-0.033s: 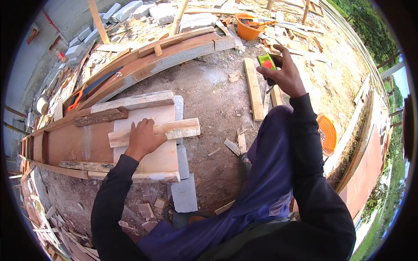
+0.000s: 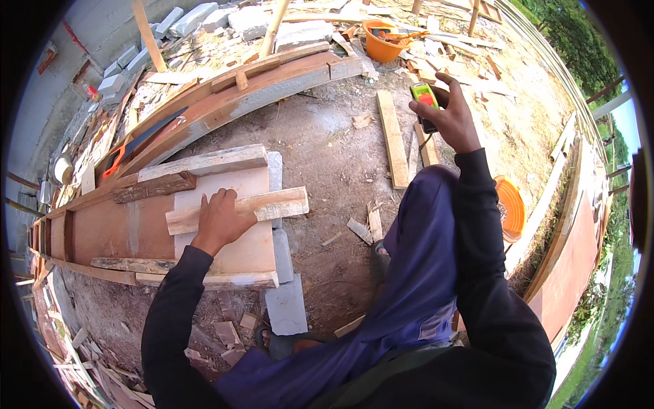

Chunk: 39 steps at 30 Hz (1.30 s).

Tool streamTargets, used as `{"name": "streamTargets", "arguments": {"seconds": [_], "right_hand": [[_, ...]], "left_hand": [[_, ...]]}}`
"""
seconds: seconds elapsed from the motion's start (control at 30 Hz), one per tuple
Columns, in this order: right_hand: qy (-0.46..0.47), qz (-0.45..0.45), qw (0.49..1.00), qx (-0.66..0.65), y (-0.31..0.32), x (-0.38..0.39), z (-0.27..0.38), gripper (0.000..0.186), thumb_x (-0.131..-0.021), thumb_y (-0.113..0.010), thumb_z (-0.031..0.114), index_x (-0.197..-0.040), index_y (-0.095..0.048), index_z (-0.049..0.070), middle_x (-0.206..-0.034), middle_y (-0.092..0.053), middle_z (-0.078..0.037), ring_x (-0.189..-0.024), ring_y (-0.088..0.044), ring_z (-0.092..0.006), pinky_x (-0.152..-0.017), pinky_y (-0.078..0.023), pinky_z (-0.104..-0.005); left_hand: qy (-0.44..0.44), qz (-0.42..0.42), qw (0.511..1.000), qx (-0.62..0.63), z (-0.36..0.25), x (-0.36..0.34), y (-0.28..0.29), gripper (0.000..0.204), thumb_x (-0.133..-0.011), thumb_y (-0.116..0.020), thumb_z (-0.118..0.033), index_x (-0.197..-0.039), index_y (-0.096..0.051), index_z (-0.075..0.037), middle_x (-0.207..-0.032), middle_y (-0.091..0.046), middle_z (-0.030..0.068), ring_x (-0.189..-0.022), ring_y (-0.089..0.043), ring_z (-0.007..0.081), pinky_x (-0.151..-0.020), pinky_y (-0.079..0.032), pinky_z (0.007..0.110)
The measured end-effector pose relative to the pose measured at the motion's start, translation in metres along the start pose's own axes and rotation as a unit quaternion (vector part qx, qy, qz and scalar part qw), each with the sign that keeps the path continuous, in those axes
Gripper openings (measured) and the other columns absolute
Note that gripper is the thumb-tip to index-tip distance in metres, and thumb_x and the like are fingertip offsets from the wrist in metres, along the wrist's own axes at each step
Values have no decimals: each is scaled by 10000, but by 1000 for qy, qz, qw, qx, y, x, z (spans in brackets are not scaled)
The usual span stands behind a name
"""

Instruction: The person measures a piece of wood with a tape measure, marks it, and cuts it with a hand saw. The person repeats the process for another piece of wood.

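My left hand (image 2: pixel 219 219) lies flat on a short pale wooden batten (image 2: pixel 272 205) that rests across a wide reddish plywood board (image 2: pixel 225 249). Its fingers are spread and press the batten down. Far to the right, raised over the dirt, my right hand (image 2: pixel 451 117) grips a small green and black tape measure (image 2: pixel 425 101). My bent knee in blue-purple trousers (image 2: pixel 422 245) sits between the two hands.
A long formwork beam (image 2: pixel 238 95) runs diagonally behind the board. Loose planks (image 2: pixel 393 140) and offcuts lie on the dirt. An orange bucket (image 2: pixel 381 44) stands at the back, an orange basin (image 2: pixel 512 208) at right, grey blocks (image 2: pixel 286 307) beside the board.
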State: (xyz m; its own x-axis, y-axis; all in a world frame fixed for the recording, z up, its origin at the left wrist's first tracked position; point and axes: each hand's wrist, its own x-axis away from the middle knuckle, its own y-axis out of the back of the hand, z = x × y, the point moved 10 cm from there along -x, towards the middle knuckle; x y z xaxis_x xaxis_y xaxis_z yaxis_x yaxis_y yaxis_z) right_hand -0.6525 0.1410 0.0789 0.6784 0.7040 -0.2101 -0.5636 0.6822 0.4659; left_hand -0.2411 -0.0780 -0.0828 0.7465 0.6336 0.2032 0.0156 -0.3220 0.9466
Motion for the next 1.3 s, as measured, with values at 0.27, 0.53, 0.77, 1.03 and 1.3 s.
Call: {"name": "streamTargets", "arguments": {"seconds": [0.27,0.53,0.77,1.03,1.3], "right_hand": [[-209,-53,956,199,59,180,-283,469,-954,-644,401,-1283,-504,98,-1077,-702,-311,-1035,-680,-486,-860,-530,-504],[-388,29,901,192,-55,381,-367,508,-958,-625,379,-1376,-500,118,-1162,-688,-262,-1069,-672,-451,-873,-530,-515],[-204,36,966,153,-49,190,-281,546,-917,-708,360,-1361,-537,91,-1181,-686,-232,-1087,-674,-421,-897,-537,-496],[12,78,991,106,-100,4,-165,668,-784,-870,314,-1320,-574,46,-1192,-682,-196,-1121,-663,-372,-971,-525,-444],[290,96,945,119,-207,-151,4,637,-801,-826,289,-1351,-570,91,-1304,-633,-165,-1235,-592,-375,-1012,-510,-462]], "left_hand": [[-70,-50,996,38,-5,-16,-10,491,-701,-782,-300,-1089,-635,-37,-1074,-597,143,-1080,-564,355,-926,-400,499],[-58,-48,997,7,-2,-18,-11,489,-675,-778,-277,-1083,-618,-62,-1074,-581,124,-1077,-557,338,-912,-383,487],[-2,-50,998,23,-25,-43,-11,532,-678,-801,-354,-1085,-627,-59,-1071,-590,124,-1075,-559,331,-910,-376,484],[-39,-116,992,29,-32,-39,-2,549,-679,-798,-412,-1074,-652,-61,-1083,-591,113,-1094,-544,326,-919,-367,481],[-34,-121,992,32,-42,-41,1,484,-650,-769,-339,-1065,-664,-113,-1096,-587,68,-1082,-549,272,-925,-366,451]]}}
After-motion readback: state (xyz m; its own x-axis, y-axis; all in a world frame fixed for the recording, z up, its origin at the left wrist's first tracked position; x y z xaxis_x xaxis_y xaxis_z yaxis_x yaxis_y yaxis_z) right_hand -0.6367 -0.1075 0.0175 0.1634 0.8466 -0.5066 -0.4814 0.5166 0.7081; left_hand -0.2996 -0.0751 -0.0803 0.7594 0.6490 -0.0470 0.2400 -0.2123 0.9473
